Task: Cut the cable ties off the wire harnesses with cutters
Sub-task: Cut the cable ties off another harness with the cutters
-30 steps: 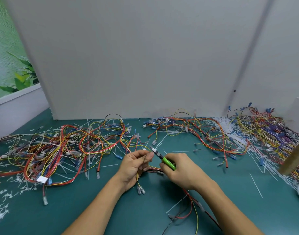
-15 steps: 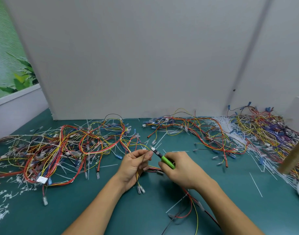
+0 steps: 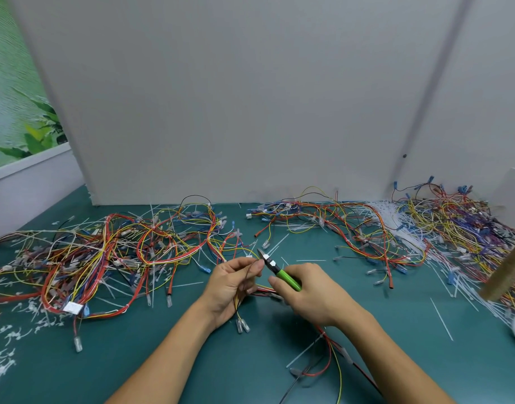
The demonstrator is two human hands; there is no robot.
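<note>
Item: one wire harness, at the middle of the bench towards its near edge, trailing back under my wrists. Handling, by my judgement: light, limp, thin insulated strands, easily nicked, so best taken close beside the tie, where the bundle is stiffest. My left hand pinched a few strands between thumb and fingertips, with clear-sleeved terminals hanging below the palm. My right hand was wrapped round the green handles of the cutters, their nose just beside my left fingertips; whether the jaws were parted I could not tell. The two hands were close together. The cable tie itself was too small to make out. Further stock: left pile towards the bench's left edge, right pile at the far right corner, and cut tie ends at the near left corner. Markings: white patches on the cutters and a white tag in the left pile; no writing legible on either.
</note>
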